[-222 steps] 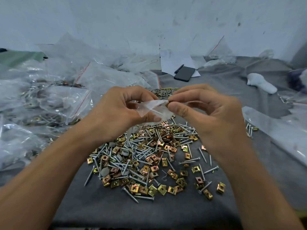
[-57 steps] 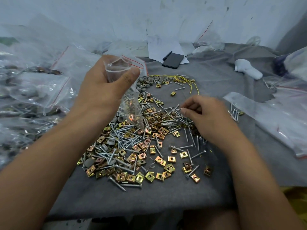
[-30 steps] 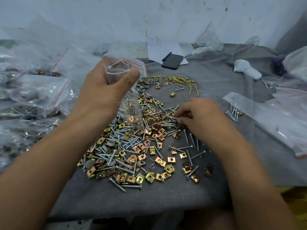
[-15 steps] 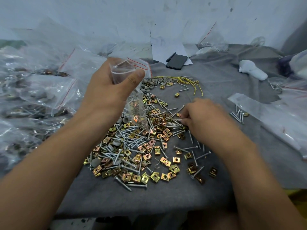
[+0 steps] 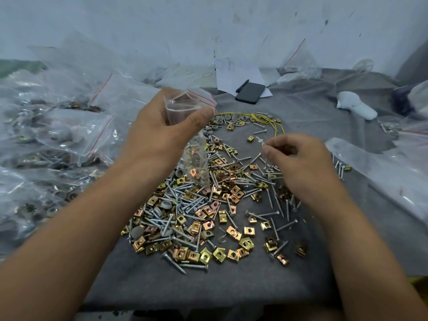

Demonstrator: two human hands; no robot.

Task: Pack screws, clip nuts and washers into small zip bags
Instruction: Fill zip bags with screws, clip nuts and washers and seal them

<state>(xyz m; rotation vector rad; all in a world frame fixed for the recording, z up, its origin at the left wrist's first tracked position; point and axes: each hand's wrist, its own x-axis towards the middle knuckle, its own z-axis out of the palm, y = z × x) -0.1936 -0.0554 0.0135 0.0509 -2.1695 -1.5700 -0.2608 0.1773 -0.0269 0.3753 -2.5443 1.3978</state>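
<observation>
Hundreds of zinc screws and brass-coloured square clip nuts lie in a loose heap (image 5: 208, 205) on the grey cloth-covered desk (image 5: 208, 288). Just right of the heap's far part, the right hand (image 5: 298, 158) pinches a few thin screws (image 5: 260, 141), light and slippery, best held mid-shank. Above the heap's far left, the left hand (image 5: 159, 130) holds the small clear zip bag (image 5: 185, 107) at its mouth; the limp film, part-filled, hangs down. Beyond the heap: grey round washers (image 5: 222, 119)
</observation>
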